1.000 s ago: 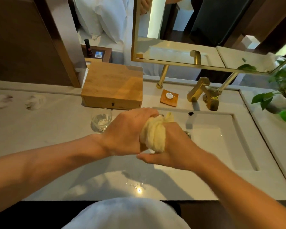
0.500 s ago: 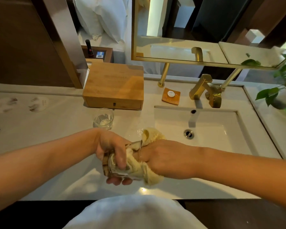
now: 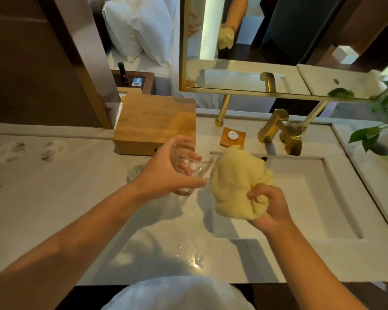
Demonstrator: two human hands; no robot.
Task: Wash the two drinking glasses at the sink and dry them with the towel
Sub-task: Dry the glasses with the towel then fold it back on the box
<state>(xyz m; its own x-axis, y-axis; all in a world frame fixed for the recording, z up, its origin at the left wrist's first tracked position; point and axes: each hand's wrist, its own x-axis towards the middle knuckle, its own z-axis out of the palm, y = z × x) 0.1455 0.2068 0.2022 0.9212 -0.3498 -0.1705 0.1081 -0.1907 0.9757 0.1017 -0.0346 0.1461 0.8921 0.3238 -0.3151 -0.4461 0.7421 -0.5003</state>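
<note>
My left hand [image 3: 166, 173] grips a clear drinking glass [image 3: 194, 167], tilted on its side with its mouth toward the right, above the counter left of the sink [image 3: 336, 198]. To the right of it, my right hand [image 3: 268, 206] clutches a bunched pale yellow towel [image 3: 238, 184] over the sink's left edge. The towel is out of the glass and nearly touches its rim. A second clear glass [image 3: 134, 172] stands upright on the counter, partly hidden behind my left wrist.
A wooden box [image 3: 152, 124] sits at the back of the counter. A gold faucet [image 3: 278, 130] and a small orange soap dish [image 3: 233, 136] stand behind the sink. A leafy plant [image 3: 381, 121] is at the right. Water drops lie on the counter [image 3: 54, 198] near the front edge.
My right hand has pulled the towel out of the glass and moved right over the sink. My left hand has lifted the glass up and away from me.
</note>
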